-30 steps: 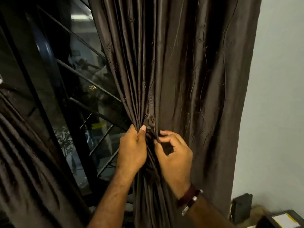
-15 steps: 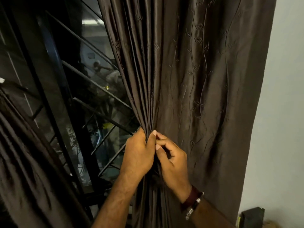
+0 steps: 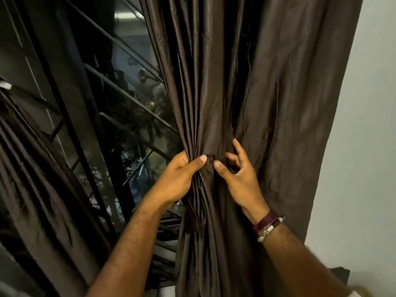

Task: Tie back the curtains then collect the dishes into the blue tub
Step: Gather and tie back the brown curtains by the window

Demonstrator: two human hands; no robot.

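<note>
A dark brown curtain (image 3: 246, 82) hangs in the middle, gathered into a bunch at waist height. My left hand (image 3: 179, 179) is clamped around the left side of the bunch, thumb across the front. My right hand (image 3: 240, 176) rests on the right side of the bunch; its thumb and forefinger pinch a small knot or band of the same brown cloth (image 3: 211, 160), and the other fingers are spread. Whether that band is a separate tie I cannot tell. No dishes and no blue tub are in view.
A second brown curtain (image 3: 32, 179) hangs at the left edge. Between the curtains is a dark window with slanted metal bars (image 3: 120, 93). A pale wall (image 3: 368, 146) stands on the right, with a dark object (image 3: 340, 273) low beside it.
My hands have drawn a little apart on the bunch. The right hand's fingers have spread open and the left hand now wraps further around the gathered folds.
</note>
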